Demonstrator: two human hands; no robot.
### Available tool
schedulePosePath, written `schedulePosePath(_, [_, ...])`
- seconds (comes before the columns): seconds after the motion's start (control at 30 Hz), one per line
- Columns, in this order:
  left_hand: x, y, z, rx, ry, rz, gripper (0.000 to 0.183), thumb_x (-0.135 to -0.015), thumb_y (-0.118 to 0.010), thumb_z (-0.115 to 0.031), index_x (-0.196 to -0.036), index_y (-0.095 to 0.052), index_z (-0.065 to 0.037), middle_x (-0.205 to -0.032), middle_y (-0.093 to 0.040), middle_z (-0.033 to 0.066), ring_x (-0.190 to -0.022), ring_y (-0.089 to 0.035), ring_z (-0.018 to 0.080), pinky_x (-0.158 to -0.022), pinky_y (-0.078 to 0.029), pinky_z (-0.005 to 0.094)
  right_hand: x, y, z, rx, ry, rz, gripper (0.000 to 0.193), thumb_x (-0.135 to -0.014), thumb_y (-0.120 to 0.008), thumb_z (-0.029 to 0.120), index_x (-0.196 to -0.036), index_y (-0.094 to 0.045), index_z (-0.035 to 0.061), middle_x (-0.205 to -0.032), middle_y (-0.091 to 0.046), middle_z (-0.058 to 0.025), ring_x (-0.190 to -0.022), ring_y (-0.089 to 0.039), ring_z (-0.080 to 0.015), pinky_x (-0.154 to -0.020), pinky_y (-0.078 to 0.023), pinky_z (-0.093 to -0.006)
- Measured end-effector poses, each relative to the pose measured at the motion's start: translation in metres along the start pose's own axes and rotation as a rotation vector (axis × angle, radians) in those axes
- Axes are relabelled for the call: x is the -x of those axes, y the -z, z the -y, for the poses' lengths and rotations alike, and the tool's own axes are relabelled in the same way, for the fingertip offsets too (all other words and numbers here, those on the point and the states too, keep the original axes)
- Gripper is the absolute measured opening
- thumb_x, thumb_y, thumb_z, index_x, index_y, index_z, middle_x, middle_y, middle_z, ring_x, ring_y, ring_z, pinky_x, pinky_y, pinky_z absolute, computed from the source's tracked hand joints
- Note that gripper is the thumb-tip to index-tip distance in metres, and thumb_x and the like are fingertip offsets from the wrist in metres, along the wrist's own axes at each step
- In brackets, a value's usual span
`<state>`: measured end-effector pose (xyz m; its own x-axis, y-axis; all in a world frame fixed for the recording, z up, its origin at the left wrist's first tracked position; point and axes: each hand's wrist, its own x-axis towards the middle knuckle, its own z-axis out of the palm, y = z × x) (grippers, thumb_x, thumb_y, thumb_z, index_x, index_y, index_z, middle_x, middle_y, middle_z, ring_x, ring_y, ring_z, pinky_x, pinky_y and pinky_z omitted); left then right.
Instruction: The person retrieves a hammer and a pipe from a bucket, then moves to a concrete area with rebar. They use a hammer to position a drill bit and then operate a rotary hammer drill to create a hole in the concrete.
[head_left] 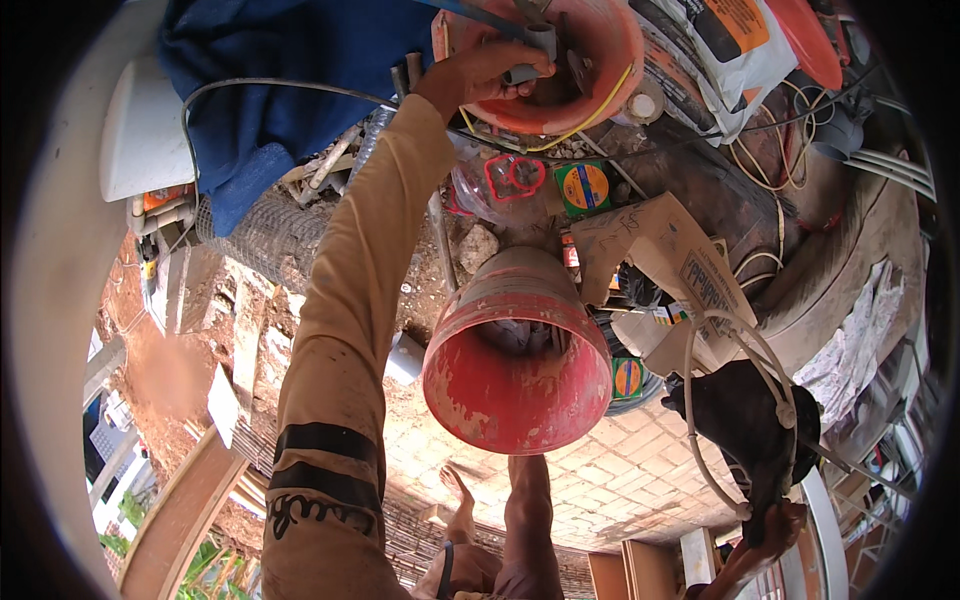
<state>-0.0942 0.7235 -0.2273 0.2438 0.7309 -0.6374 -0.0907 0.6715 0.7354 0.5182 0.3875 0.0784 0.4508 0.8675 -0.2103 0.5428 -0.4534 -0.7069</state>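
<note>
Pinching a grey fitting (521,74) over the far bucket (622,48), the left fingers (507,57) could, I reckon, drop it if slackened; the right hand (784,522) grips a black bag (738,408).

Left of the cardboard box (660,250) lies a worn red bucket (480,400), its mouth toward the camera; above the box's left end, a green-and-yellow packet (583,187); farther left, blue cloth (320,45) and wire mesh (258,240); above it, a white sack (735,65); below it, brick paving (620,475).
</note>
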Motion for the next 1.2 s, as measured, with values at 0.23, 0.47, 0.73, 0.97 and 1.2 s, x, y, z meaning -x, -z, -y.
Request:
schedulePosePath(0.23, [0.234, -0.037, 0.022, -0.007, -0.146, -0.134, 0.029, -0.082, -0.075, -0.022, -0.103, -0.069, -0.002, -0.084, -0.066, 0.0038, -0.075, -0.061, 0.0134, -0.066, -0.046, 0.0290, -0.050, -0.011, 0.040, -0.028, 0.220, 0.147, 0.009, -0.097, -0.059, 0.004, -0.106, -0.062, 0.0027, -0.101, -0.056, -0.0032, -0.104, -0.055, -0.0145, -0.098, -0.043, -0.0346])
schedulePosePath(0.47, [0.483, -0.138, 0.164, 0.307, 0.190, -0.377, 0.032, -0.087, -0.085, -0.027, -0.104, -0.068, -0.005, -0.089, -0.065, -0.0021, -0.079, -0.057, 0.0090, -0.068, -0.048, 0.0295, -0.121, -0.145, 0.196, 0.303, 1.083, 0.109, 0.022, -0.095, -0.066, 0.000, -0.117, -0.069, -0.0034, -0.113, -0.061, -0.0115, -0.108, -0.060, -0.0227, -0.097, -0.049, -0.0371])
schedulePosePath(0.73, [0.618, -0.227, 0.306, 0.565, 0.385, -0.413, 0.025, -0.091, -0.081, -0.030, -0.096, -0.072, -0.007, -0.080, -0.061, -0.0055, -0.073, -0.053, 0.0061, -0.064, -0.042, 0.0273, -0.192, -0.333, 0.261, 0.239, 1.008, 0.334, 0.032, -0.093, -0.064, 0.005, -0.124, -0.072, 0.0029, -0.124, -0.068, -0.0093, -0.118, -0.064, -0.0226, -0.106, -0.048, -0.0360])
schedulePosePath(0.97, [0.619, -0.210, 0.340, 0.599, 0.374, -0.366, 0.025, -0.094, -0.077, -0.032, -0.097, -0.071, -0.007, -0.081, -0.059, -0.0059, -0.072, -0.051, 0.0054, -0.064, -0.042, 0.0251, -0.149, -0.436, 0.225, 0.093, 0.768, 0.242, 0.029, -0.098, -0.067, 0.020, -0.123, -0.070, 0.0053, -0.114, -0.072, -0.0035, -0.106, -0.066, -0.0120, -0.096, -0.049, -0.0288])
schedulePosePath(1.2, [0.644, -0.175, 0.385, 0.686, 0.463, -0.439, 0.022, -0.093, -0.079, -0.028, -0.097, -0.072, -0.007, -0.082, -0.062, -0.0046, -0.072, -0.054, 0.0047, -0.063, -0.044, 0.0246, 0.093, -0.621, 0.136, 0.125, 0.601, 0.952, 0.044, -0.102, -0.063, 0.042, -0.122, -0.069, 0.0031, -0.111, -0.070, -0.0051, -0.102, -0.063, -0.0162, -0.093, -0.047, -0.0312])
